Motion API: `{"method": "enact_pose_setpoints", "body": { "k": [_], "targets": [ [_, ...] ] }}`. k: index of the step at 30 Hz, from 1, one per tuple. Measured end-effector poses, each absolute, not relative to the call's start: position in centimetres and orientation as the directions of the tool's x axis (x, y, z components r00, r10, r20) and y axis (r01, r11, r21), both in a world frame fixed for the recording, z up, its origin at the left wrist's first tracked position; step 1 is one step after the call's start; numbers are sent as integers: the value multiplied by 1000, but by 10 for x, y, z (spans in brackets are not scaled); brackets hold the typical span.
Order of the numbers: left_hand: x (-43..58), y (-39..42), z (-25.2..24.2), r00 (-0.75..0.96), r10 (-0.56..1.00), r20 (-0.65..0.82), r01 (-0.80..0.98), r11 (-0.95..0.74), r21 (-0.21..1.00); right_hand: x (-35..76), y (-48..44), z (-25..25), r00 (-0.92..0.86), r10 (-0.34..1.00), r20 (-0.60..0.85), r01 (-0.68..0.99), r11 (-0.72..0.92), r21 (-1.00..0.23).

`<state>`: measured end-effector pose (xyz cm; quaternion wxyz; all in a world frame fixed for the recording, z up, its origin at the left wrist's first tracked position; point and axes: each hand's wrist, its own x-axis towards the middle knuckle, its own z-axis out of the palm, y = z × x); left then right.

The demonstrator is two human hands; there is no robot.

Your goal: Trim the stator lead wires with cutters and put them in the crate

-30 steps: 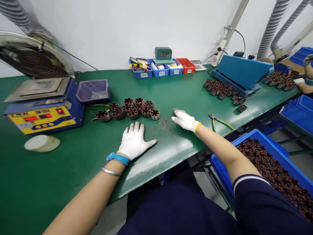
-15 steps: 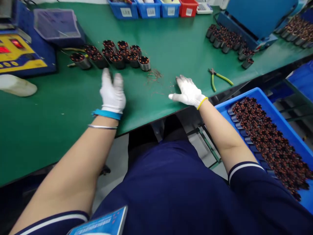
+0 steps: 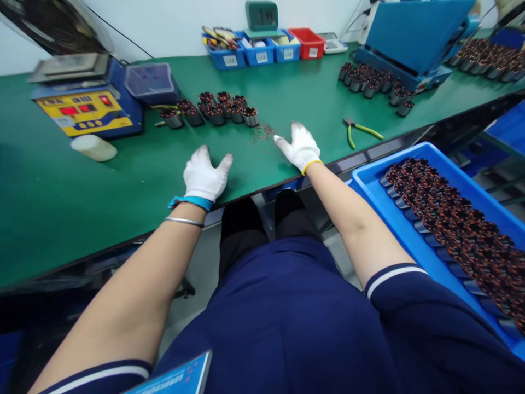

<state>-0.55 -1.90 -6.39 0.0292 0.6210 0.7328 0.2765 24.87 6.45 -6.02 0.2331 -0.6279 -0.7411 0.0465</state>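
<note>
Machine (image 3: 84, 114) with a yellow panel and red digits stands at far left on a green bench (image 3: 135, 186), a white cylinder (image 3: 93, 148) lying before it. Next, the white-gloved left hand (image 3: 205, 174) is near the bench edge, thumb spread wide from its fingers, holding nothing visible. Beyond it sit clustered copper-wound stators (image 3: 216, 115). Wire clippings (image 3: 263, 132) lie right of these, beside the gloved right hand (image 3: 298, 145), thumb and fingers wide apart; whether its thumb touches them, I cannot tell. Farther right are green-handled pliers (image 3: 361, 130), then a blue tray (image 3: 371, 179) of stators.

Head-worn view, forward-down over bench (image 3: 295, 93)
</note>
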Motion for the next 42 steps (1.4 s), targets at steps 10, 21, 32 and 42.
{"method": "enact_pose_setpoints", "body": {
  "k": [10, 21, 32, 42],
  "targets": [
    [-5, -18, -64, -272, 901, 338, 882, 93, 461, 266, 56, -55, -25, 955, 294, 882, 160, -443],
    [6, -19, -61, -232, 932, 278, 932, 131, 338, 264, 41, -59, -229, 919, 321, 918, 314, -244],
    [37, 41, -62, -32, 978, 204, 954, -31, 298, 209, 91, -76, -219, 899, 380, 937, 303, -175],
    [5, 50, -65, -34, 929, 368, 748, -221, 626, 185, 138, -48, 11, 930, 367, 969, 80, -234]
  ]
}}
